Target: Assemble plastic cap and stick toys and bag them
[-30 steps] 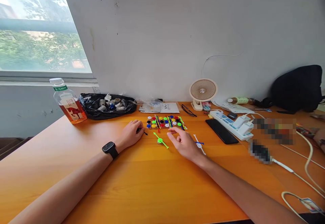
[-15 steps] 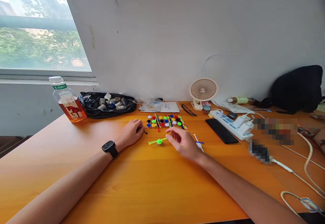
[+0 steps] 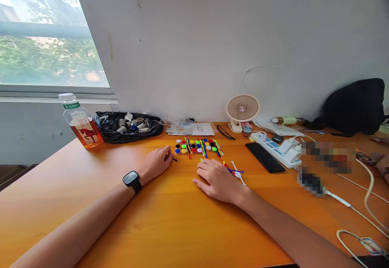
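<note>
My left hand [image 3: 156, 162], wearing a black watch [image 3: 132, 179], rests on the table with its fingers curled round a small black arrow-tipped stick [image 3: 175, 160]. Most of that stick is hidden. Farther right, my right hand [image 3: 217, 179] lies palm down, thumb stretched away from the loosely bent fingers. A bright green tip [image 3: 201, 160] shows just beyond its fingers; the rest of the green piece is hidden. Beside the knuckles are a white disc [image 3: 238, 174] with white and blue arms, and red and yellow sticks [image 3: 225, 164]. Rows of coloured round caps [image 3: 193, 145] and bundled sticks [image 3: 202, 147] lie beyond both hands.
A bottle of amber drink [image 3: 86, 128] and a black bag of grey pieces [image 3: 127, 127] stand at the left. A small fan [image 3: 243, 108], glasses [image 3: 225, 132], a phone [image 3: 265, 157] and a white power strip [image 3: 273, 148] with cables are toward the right.
My right hand has lowered over the green piece, which has gone from its former place and is mostly covered. Red and yellow sticks now show beside the knuckles. My left hand has stayed.
</note>
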`<action>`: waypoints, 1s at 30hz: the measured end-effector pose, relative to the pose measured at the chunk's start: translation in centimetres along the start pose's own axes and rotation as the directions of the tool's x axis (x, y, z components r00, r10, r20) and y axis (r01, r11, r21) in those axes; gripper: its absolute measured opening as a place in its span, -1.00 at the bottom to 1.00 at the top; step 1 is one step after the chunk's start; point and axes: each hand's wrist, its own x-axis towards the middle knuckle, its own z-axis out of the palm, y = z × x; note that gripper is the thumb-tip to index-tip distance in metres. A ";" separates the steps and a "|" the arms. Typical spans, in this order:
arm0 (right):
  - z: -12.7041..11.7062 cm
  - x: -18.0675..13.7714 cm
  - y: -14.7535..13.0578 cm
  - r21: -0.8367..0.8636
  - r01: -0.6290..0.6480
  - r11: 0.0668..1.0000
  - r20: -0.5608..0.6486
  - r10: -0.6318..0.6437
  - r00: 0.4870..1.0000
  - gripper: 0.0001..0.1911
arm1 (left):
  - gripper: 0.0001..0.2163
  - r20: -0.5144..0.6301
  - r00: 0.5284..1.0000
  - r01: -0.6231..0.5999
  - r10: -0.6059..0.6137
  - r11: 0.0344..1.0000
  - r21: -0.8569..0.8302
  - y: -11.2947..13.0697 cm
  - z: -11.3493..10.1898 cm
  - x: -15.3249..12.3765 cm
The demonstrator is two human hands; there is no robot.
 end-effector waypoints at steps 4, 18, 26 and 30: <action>-0.1 -0.3 0.6 -0.183 -0.142 0.973 0.006 0.145 0.989 -0.55 | -0.87 0.006 1.000 0.000 0.000 0.999 0.041 1.3 -0.1 -0.6; 0.5 -0.3 0.8 0.114 -0.073 0.991 -0.072 0.081 0.994 -0.75 | -0.82 -0.038 0.959 -0.260 0.279 0.826 -0.499 5.8 0.7 -3.2; 1.4 -0.3 0.7 0.165 -0.053 0.985 -0.072 0.065 0.995 -0.62 | -0.77 -0.129 0.921 -0.388 0.369 0.904 -0.181 4.0 0.8 -2.3; 1.2 -0.2 0.5 0.176 -0.022 0.984 -0.086 0.038 0.996 -0.62 | -0.83 -0.084 0.920 -0.392 0.383 0.908 -0.151 3.9 0.8 -2.1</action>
